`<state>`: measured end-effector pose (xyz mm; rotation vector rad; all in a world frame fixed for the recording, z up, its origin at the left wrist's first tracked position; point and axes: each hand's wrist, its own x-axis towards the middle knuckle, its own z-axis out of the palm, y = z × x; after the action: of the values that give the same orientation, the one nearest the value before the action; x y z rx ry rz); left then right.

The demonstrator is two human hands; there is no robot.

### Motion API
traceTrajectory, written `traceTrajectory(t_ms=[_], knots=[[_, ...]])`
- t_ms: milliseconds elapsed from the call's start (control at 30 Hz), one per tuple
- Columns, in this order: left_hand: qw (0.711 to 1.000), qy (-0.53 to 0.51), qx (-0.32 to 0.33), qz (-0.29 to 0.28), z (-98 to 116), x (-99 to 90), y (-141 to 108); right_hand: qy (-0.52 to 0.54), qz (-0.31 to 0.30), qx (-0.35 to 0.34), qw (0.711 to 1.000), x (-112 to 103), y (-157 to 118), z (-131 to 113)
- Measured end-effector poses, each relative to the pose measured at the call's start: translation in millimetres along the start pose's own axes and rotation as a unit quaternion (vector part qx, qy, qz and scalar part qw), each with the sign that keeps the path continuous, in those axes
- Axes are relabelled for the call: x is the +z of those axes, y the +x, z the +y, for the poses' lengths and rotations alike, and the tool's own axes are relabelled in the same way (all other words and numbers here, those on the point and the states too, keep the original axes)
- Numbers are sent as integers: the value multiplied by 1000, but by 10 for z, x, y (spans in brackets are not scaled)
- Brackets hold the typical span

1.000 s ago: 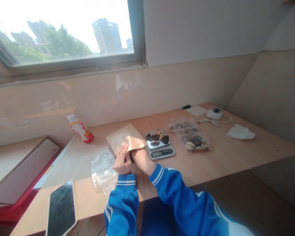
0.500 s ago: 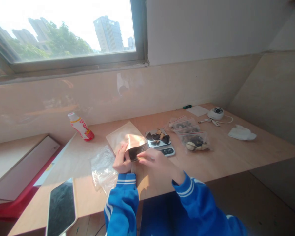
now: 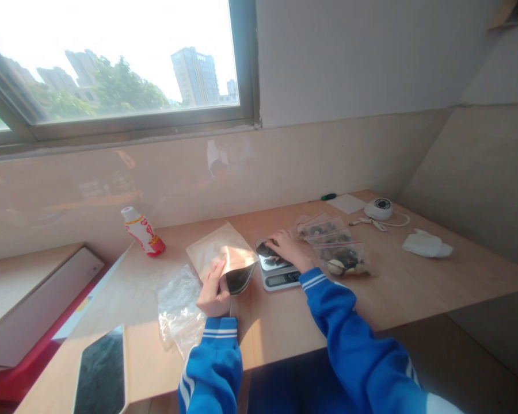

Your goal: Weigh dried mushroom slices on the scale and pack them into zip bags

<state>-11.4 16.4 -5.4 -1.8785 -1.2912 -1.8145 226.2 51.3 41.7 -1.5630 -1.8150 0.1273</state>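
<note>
View: head camera, looking forward and down at both hands over a light wooden worktop point(image 3: 397, 282).

Left hand: the left hand point(image 3: 213, 290) stands upright on its wrist at the near edge, closed around the lower end of a flat, tan, translucent pouch point(image 3: 220, 248), which it grips. A dark shape shows at the pouch's near end; I cannot tell whether it is contents or lining.

Right hand: the right hand point(image 3: 289, 250) is open, fingers stretched forward and down, touching dark lumpy pieces point(image 3: 267, 250) on the steel tray of a grey digital kitchen scale point(image 3: 276, 280). The hand hides most of them.

Sleeves: bright blue sleeves with white stripes point(image 3: 349, 333) cover both forearms.

Beside the right hand: two clear zip bags with red-lined seals point(image 3: 339, 257), holding dark and pale lumps, lie just to its right, touching each other.

Beside the left hand: a crumpled clear plastic bag point(image 3: 179, 310) lies just to its left, and a white-and-red plastic bottle with a red cap point(image 3: 142, 231) lies on its side farther off.

Far right of the hands: a round white corded device point(image 3: 377, 209), a white paper card point(image 3: 346, 203), a small green item point(image 3: 328, 196) and a crumpled white tissue point(image 3: 426, 244).

Near left: a dark-screened tablet point(image 3: 99, 374) lies at the worktop's edge.
</note>
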Motion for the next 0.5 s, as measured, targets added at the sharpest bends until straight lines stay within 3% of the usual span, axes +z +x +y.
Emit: traceTrajectory(t_ms=[100, 233, 367, 500], knots=[[1000, -8, 6, -3, -11, 2, -4, 23, 41, -14, 999, -80, -145, -103], [1000, -9, 0, -4, -16, 5, -5, 166, 101, -71, 978, -194, -529, -452], [1000, 8, 20, 1, -21, 7, -6, 217, -45, -138, 965, 0, -814, -856], [999, 5, 40, 14, -8, -2, -3, 66, -103, -117, 986, 442, -784, -1102]])
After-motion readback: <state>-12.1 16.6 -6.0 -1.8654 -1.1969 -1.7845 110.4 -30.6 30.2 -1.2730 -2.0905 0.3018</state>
